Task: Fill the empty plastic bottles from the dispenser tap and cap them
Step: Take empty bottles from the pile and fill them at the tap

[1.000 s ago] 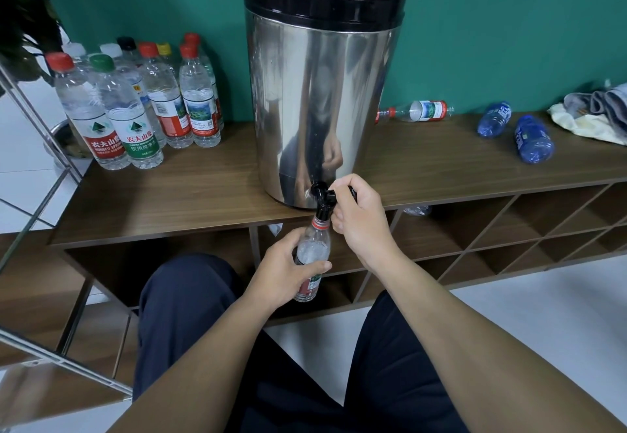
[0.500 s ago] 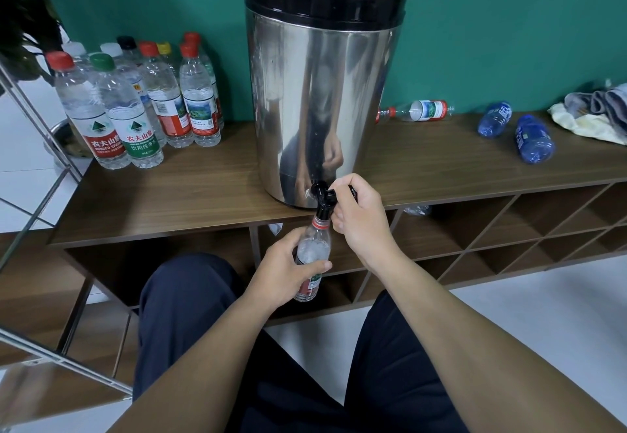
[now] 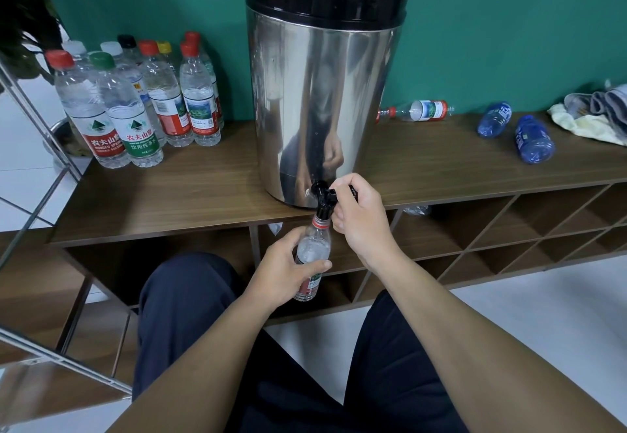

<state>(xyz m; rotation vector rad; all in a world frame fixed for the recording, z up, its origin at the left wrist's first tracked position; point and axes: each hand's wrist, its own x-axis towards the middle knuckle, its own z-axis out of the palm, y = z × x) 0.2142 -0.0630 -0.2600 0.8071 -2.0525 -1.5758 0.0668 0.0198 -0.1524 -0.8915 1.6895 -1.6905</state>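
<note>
1. Far to the left of my hands, at the back of the shelf top [image 3: 176, 195], stood a cluster of capped bottles [image 3: 135, 107], upright and touching. They looked full, so I judged them done.
2. My left hand [image 3: 288, 269] gripped the bottle [image 3: 314, 246] around its middle, fingers and thumb curled round the label. The bottle hung below the shelf edge, neck up, mouth right under the tap [image 3: 324, 196].
3. The bottle was clear plastic with a red neck ring and a red label, and had no cap on. Water showed in the shoulder, bubbly and white. I judged it nearly full; the exact level was hard to read.
4. My right hand [image 3: 359, 219] sat just right of the bottle neck, fingers curled around the black tap lever. Whether water ran I could not tell.
5. The steel dispenser [image 3: 322, 93] stood directly beyond both hands.
6. Well right of my hands lay a clear bottle [image 3: 419, 112] on its side, then two blue bottles [image 3: 515, 127], also lying down. I took these as empties left to fill.
7. Left to do: close tap, cap this bottle, then the three lying ones.
</note>
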